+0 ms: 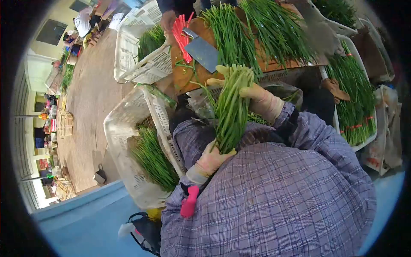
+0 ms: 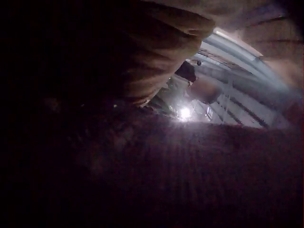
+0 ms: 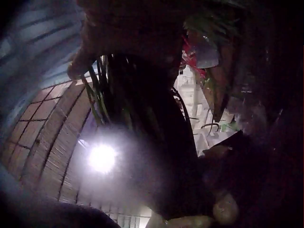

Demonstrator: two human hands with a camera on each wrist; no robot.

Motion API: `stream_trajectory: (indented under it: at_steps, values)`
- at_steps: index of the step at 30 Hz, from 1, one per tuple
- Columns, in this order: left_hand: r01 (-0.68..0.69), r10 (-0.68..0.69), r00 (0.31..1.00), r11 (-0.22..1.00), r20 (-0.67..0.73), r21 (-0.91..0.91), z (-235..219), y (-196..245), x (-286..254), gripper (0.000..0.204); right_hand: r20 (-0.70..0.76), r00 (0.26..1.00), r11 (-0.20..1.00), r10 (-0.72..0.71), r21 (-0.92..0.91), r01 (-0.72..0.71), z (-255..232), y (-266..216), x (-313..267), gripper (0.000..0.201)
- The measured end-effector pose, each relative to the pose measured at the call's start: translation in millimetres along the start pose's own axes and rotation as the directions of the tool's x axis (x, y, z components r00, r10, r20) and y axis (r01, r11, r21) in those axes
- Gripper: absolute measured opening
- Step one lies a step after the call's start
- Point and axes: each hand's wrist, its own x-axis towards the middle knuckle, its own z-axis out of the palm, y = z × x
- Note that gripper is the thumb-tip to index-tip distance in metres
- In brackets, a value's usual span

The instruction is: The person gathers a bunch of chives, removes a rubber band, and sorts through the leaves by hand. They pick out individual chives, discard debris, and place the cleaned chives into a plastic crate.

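Observation:
In the head view, a bunch of garlic chives [image 1: 233, 109] stands nearly upright above the lap, its pale ends at the top. My gloved right hand [image 1: 263, 100] grips it near the top, with the thumb across the near side and fingertips showing at its left. Lower down, my gloved left hand [image 1: 212, 158] holds the leafy end close to the shirt. The right wrist view is dark, with the chives [image 3: 97, 92] running between parts of the hand. Mostly shadow and fabric fill the left wrist view.
Ahead stands a wooden board [image 1: 184, 79] with a cleaver [image 1: 203, 53], red ties [image 1: 180, 36] and piled chives [image 1: 233, 36]. White crates of chives stand at left [image 1: 117, 128] and right [image 1: 357, 49]. Another person's hand [image 1: 168, 20] is across the board.

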Motion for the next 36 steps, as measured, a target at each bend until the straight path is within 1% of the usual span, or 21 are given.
stream_trajectory:
  at_steps: [4, 5, 7, 8, 9, 10, 14, 16, 17, 19, 20, 22, 24, 25, 26, 27, 28, 29, 30, 32, 36]
  values:
    - [0.042, 0.101, 0.938, 0.917, 0.333, -0.397, -2.0, 2.8, 2.6, 0.061, 0.195, 0.977, 0.995, 0.087, -0.069, -0.075, -12.1, -7.9, 0.9, 0.095]
    - [0.040, 0.104, 0.939, 0.914, 0.329, -0.403, 0.9, 1.7, 5.1, 0.061, 0.197, 0.976, 0.995, 0.092, -0.066, -0.081, -16.9, -5.5, 0.9, 0.097]
    - [0.165, -0.058, 0.980, 0.778, 0.192, -0.607, 6.8, -1.6, 10.4, 0.053, 0.204, 0.974, 0.994, 0.102, -0.063, -0.091, -19.5, -0.8, 2.0, 0.098]
    - [0.163, -0.058, 0.980, 0.775, 0.188, -0.611, 3.7, -4.0, 8.9, 0.053, 0.077, 0.994, 0.995, 0.073, -0.080, -0.067, -17.7, 2.3, 1.3, 0.098]
    - [-0.038, 0.035, 0.995, 0.999, 0.095, 0.032, -2.0, -6.0, 7.9, 0.051, -0.050, 0.998, 0.994, 0.038, -0.102, -0.043, -16.9, 4.7, 1.2, 0.098]
    - [-0.177, 0.164, 0.983, 0.720, 0.083, 0.671, -4.8, -3.8, 6.6, 0.050, -0.047, 0.998, 0.994, 0.040, -0.104, -0.045, -19.1, 8.0, 0.6, 0.098]
    - [-0.236, 0.286, 0.954, 0.549, 0.085, 0.802, -3.8, 2.2, -2.1, 0.059, -0.014, 1.000, 1.000, 0.001, 0.019, -0.001, -35.0, 18.9, -0.9, 0.092]
    - [-0.133, 0.108, 0.989, 0.389, 0.098, 0.912, -5.9, -2.9, 0.0, 0.043, 0.234, 0.960, 0.971, 0.154, 0.143, -0.191, -42.1, 19.2, 2.0, 0.092]
    - [-0.129, 0.107, 0.990, 0.391, 0.094, 0.911, -5.2, -3.1, 0.4, 0.043, 0.250, 0.949, 0.959, 0.194, 0.155, -0.237, -41.1, 19.1, -0.3, 0.091]
    - [-0.147, 0.043, 0.989, 0.231, 0.141, 0.962, -4.8, 0.0, 2.8, 0.032, 0.283, 0.935, 0.943, 0.212, 0.191, -0.272, -38.8, 18.0, -0.3, 0.090]
    - [-0.143, 0.037, 0.990, 0.234, 0.138, 0.962, -3.8, 8.9, 5.2, 0.032, 0.314, 0.923, 0.928, 0.224, 0.221, -0.300, -32.1, 14.2, 0.0, 0.090]
    - [-0.349, 0.255, 0.929, 0.359, 0.269, 0.865, -4.7, 29.1, 11.8, 0.034, 0.233, 0.961, 0.970, 0.151, 0.150, -0.189, -26.5, 10.2, -4.3, 0.090]
    - [-0.420, 0.280, 0.903, 0.425, 0.325, 0.802, -16.3, 31.4, 12.8, 0.045, 0.300, 0.921, 0.896, 0.251, 0.289, -0.338, -43.7, 17.8, 0.5, 0.090]
    - [-0.454, 0.154, 0.885, 0.078, 0.439, 0.888, -10.1, 61.6, 4.0, 0.058, 0.258, 0.946, 0.950, 0.195, 0.191, -0.248, -44.2, 20.7, -3.2, 0.072]
    - [-0.476, 0.003, 0.868, -0.284, 0.497, 0.833, -8.2, 81.5, 3.1, 0.072, 0.146, 0.971, 0.974, 0.189, 0.098, -0.204, -30.2, 11.5, -6.1, 0.077]
    - [-0.528, 0.048, 0.840, -0.157, 0.540, 0.835, -15.3, 76.9, 10.7, 0.089, 0.160, 0.964, 0.963, 0.214, 0.131, -0.236, -32.8, 11.0, -6.8, 0.080]
    - [-0.537, 0.060, 0.831, -0.174, 0.553, 0.825, -13.3, 83.7, 8.8, 0.089, 0.175, 0.955, 0.949, 0.239, 0.168, -0.268, -35.3, 11.7, -8.0, 0.083]
    - [-0.509, -0.019, 0.854, -0.245, 0.520, 0.825, -9.7, 94.4, 2.9, 0.087, 0.237, 0.952, 0.957, 0.196, 0.166, -0.238, -27.7, 5.3, -10.5, 0.078]
    - [-0.487, -0.078, 0.867, -0.335, 0.492, 0.806, -7.5, 105.5, 3.9, 0.085, 0.052, 0.987, 0.987, 0.154, -0.064, -0.150, 9.9, -22.0, -23.6, 0.074]
    - [-0.462, -0.038, 0.842, -0.565, 0.538, 0.684, -11.1, 101.8, 0.6, 0.076, -0.114, 0.969, 0.958, 0.219, -0.162, -0.235, 19.9, -20.9, -27.6, 0.070]
    - [-0.474, 0.051, 0.742, -0.665, 0.668, 0.577, -8.7, 111.5, 9.8, 0.044, -0.030, 0.998, 0.960, 0.049, -0.275, -0.056, 12.9, -24.6, -25.4, 0.069]
